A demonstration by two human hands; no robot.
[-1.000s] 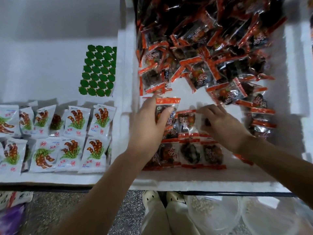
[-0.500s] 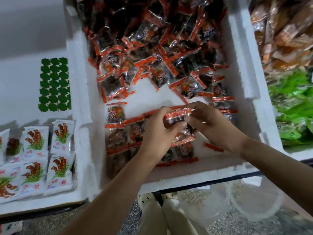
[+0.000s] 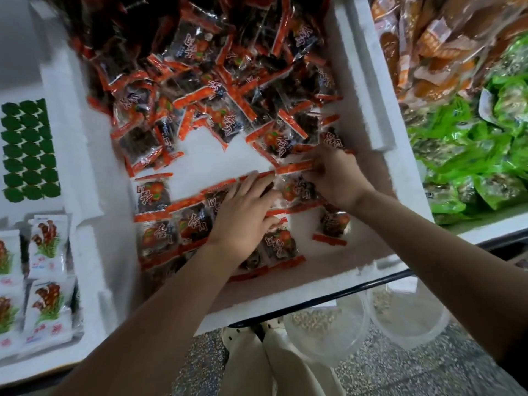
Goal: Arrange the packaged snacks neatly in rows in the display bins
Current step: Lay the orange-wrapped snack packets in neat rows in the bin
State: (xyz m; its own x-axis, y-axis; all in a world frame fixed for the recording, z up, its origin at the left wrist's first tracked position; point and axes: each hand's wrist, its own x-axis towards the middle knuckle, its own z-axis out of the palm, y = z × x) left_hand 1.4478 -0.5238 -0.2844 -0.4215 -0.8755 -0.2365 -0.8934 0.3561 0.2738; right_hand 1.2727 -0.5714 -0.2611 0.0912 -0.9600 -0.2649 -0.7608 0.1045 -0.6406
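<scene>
Packet being placed: a red-edged snack packet (image 3: 297,187) is going down into the second row near the right wall of the white foam bin (image 3: 400,178). Its orange seal strip is lining up with the neighbouring strip, so the row reads straight.
Right hand: the right hand (image 3: 334,178) is pinching the packet's top strip, fingers curled narrowly round its edge, apparently to steer its angle.
Left hand: the left hand (image 3: 243,218) is lying flat on the adjoining packets with fingers straight. It is probably pinning them against sliding.
Finished rows: the laid rows (image 3: 160,232) are sitting at the bin's near end, faces up.
Loose heap: a jumbled pile (image 3: 205,81) is filling the far end, waiting as supply.
Neighbours: white packets (image 3: 48,238) are lying in rows in the left bin, and green packets (image 3: 471,155) are lying heaped in the right one.
</scene>
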